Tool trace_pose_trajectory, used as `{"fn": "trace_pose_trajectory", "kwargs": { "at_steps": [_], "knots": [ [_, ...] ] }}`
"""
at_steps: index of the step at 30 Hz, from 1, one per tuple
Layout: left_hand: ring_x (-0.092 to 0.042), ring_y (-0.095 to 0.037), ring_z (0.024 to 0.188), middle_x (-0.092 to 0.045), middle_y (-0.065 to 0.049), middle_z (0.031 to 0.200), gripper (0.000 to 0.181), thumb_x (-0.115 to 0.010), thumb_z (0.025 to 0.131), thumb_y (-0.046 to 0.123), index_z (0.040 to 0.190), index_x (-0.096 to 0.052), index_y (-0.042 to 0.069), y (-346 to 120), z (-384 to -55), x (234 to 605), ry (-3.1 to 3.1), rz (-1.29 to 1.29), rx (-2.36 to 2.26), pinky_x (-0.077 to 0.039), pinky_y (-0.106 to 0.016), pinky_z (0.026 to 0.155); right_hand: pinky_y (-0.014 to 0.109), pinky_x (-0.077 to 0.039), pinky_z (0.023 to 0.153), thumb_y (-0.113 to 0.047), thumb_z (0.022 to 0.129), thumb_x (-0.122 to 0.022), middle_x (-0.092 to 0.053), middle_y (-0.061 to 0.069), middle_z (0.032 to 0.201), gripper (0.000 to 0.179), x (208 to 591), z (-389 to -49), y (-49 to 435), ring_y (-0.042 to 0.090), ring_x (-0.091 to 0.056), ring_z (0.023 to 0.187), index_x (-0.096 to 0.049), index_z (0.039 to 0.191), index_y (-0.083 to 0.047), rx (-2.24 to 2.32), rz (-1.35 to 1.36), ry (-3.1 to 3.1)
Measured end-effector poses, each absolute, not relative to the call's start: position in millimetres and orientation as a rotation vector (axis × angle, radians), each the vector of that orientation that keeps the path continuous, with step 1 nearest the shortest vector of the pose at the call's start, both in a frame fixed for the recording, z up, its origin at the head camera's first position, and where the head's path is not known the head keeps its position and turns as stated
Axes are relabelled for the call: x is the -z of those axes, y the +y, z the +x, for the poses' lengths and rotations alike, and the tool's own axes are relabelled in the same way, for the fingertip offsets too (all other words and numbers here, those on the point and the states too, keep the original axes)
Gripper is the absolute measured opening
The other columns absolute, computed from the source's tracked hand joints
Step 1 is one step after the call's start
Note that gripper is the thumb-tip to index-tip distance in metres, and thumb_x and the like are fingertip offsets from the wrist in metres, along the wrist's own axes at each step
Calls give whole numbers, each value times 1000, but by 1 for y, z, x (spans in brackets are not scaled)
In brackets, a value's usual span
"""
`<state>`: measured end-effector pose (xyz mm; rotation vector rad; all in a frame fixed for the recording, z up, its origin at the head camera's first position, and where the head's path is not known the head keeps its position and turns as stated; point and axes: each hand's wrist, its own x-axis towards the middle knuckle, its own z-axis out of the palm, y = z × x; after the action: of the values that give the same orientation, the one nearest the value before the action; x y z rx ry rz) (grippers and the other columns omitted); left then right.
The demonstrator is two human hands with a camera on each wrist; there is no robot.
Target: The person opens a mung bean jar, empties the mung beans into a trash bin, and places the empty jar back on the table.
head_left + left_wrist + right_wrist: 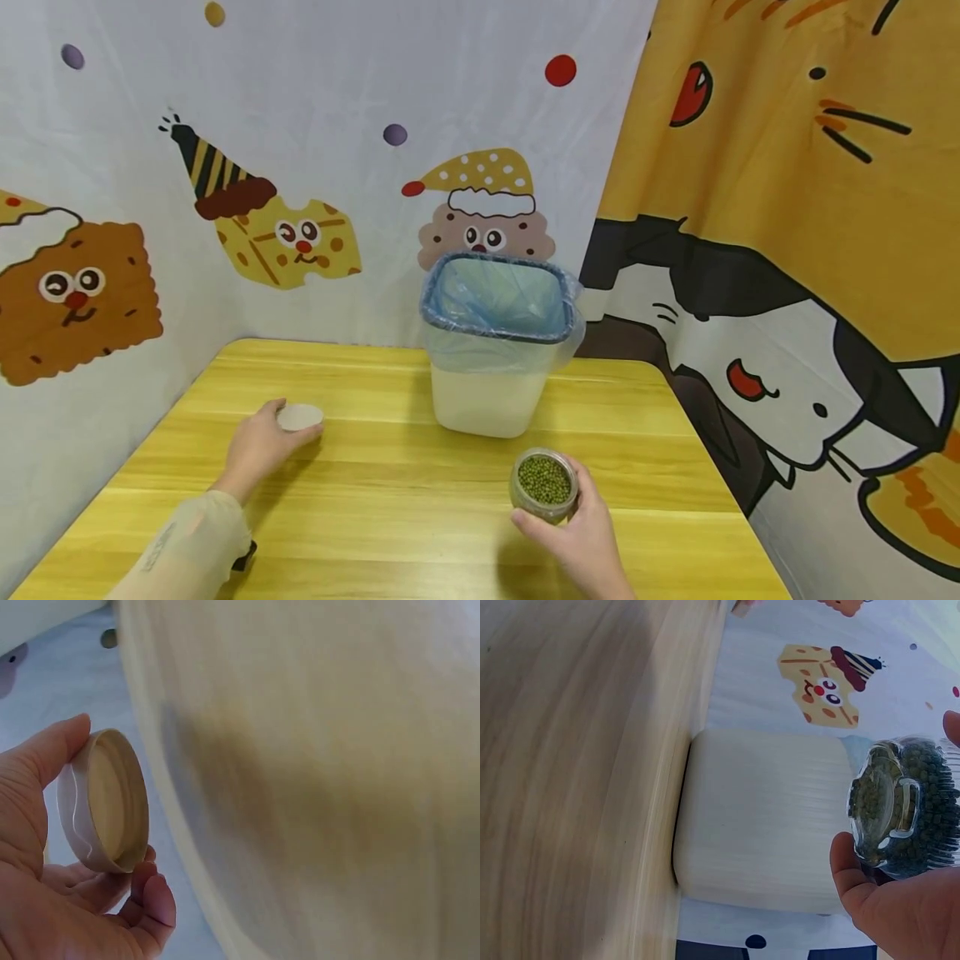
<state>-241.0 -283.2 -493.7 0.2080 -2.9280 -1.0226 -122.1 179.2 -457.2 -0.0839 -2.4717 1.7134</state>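
In the head view my left hand [258, 446] pinches a round white lid [300, 417] by its edge, over the left part of the table. The left wrist view shows the lid [112, 801] tilted on its side, its hollow underside visible, between thumb and fingers. My right hand [581, 533] grips a clear jar [543, 485] filled with small green beans [544, 480], at the right front of the table. The jar's mouth is uncovered. Its clear ribbed wall and base [904, 806] show in the right wrist view, with the beans inside.
A white bin [487, 402] lined with a translucent blue bag [498, 296] stands at the back middle of the wooden table [375, 517]. Its dark blue rim holds the bag. Behind the table hangs a cloth [337, 108] printed with cartoon figures.
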Motion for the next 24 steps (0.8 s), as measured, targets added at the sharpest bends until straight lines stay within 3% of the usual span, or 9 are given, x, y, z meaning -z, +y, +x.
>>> {"fn": "trace_pose_trajectory", "kwargs": {
  "at_steps": [5,11,24],
  "knots": [
    [-58,-60,119,-49,-50,143,116,-78,89,63,161,-29,-13,-283,-244,502,-2980,228,983,-58,-62,87,29,-53,102,-29,74,-100,-64,7,142,94,457,-124,180,27,-65,129,-51,152,-16,-1726,-94,-2473],
    [-54,-65,124,-49,-49,144,112,-76,90,63,157,-35,-17,-281,-244,503,-3025,216,903,-56,-69,92,25,-56,97,-26,77,-99,-63,7,143,91,454,-125,180,27,-66,129,-50,154,-18,-1768,-98,-2458],
    [-58,-63,117,-55,-47,137,102,-81,89,55,147,-44,-21,-283,-243,507,-3013,162,795,-55,-68,90,21,-52,101,-26,75,-100,-65,7,143,91,458,-125,179,27,-66,130,-52,152,-17,-1761,-77,-2453]
  ]
}}
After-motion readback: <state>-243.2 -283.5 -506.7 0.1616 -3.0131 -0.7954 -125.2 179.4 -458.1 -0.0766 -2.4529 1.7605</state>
